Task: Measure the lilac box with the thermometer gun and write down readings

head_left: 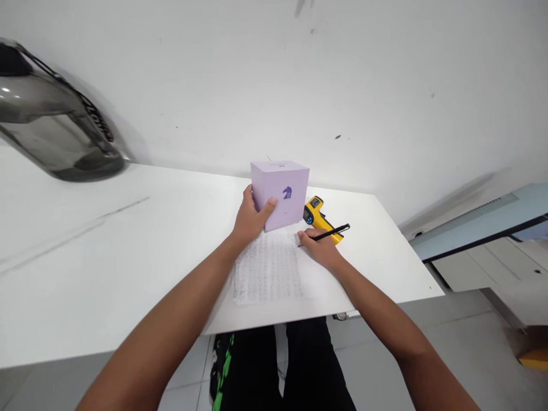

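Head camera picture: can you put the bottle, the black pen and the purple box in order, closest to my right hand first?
1. Black pen: held in your right hand.
2. Purple box: just ahead, to its left.
3. Bottle: far over on the left.

Two hands near the centre of the frame: one left hand (252, 216), one right hand (322, 249). One lilac box (285, 197), one black pen (338, 230), one yellow gun-shaped device (317, 216). Written paper (269, 271), one sheet or several, hard to tell. One bottle (51, 134), upper left. One table (128, 245).
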{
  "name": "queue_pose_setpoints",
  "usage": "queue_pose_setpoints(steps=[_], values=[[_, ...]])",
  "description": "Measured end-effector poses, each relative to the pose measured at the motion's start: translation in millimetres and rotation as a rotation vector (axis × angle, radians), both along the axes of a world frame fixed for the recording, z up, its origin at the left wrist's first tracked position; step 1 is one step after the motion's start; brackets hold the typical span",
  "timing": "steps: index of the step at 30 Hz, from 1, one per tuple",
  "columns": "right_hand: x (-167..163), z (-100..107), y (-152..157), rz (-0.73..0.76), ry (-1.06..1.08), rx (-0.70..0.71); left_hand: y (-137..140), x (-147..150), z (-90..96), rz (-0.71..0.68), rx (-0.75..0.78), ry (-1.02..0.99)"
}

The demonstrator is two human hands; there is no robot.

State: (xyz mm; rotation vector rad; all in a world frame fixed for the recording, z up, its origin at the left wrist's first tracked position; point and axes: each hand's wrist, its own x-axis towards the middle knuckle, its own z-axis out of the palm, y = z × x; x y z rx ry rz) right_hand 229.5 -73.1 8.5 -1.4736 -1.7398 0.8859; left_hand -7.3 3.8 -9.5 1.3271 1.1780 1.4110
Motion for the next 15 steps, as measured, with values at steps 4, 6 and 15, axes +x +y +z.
queue_pose_setpoints(steps=[4, 6, 15], values=[[0.2, -0.4, -0.1, 0.013, -0.001, -0.001, 0.7, 0.2, -1.7, 0.009, 0.01, 0.003], [0.1, -0.1, -0.2, 0.022, -0.003, -0.003, 1.1, 0.2, -2.5, 0.005, 0.02, -0.007], [-0.2, 1.1, -1.0, 0.008, -0.005, 0.037, 0.0, 0.5, -0.1, 0.002, -0.005, -0.003]])
